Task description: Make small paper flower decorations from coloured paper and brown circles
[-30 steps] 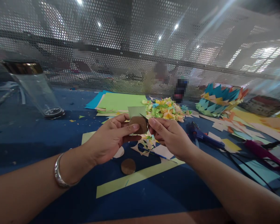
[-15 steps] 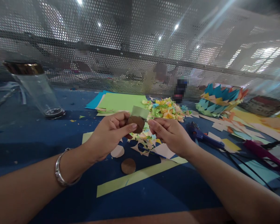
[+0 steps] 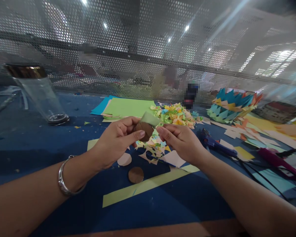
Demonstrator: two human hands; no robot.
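In the head view, my left hand [image 3: 120, 136] pinches a round brown disc [image 3: 146, 131] together with a small piece of pale green paper [image 3: 150, 119], which sticks up behind it. My right hand [image 3: 179, 140] is closed at the right edge of that paper. A thin dark thing shows at its fingertips, too small to name. Below the hands, a second brown disc [image 3: 135, 174] and a pale paper circle [image 3: 124, 159] lie on the blue table [image 3: 76, 214]. Paper offcuts with round holes [image 3: 149, 156] are scattered under my fingers.
A yellow-green paper strip [image 3: 148, 186] lies in front. Behind are stacked green sheets [image 3: 130, 107] and a heap of folded paper pieces [image 3: 177, 115]. A glass jar [image 3: 39, 95] stands left. On the right are a blue glue gun [image 3: 219, 146], a magenta tool [image 3: 278, 161], cables and a paper basket [image 3: 233, 107].
The green paper has turned and tilted to the right above the brown disc, its corner now nearer my right fingers. Both hands stay in nearly the same place.
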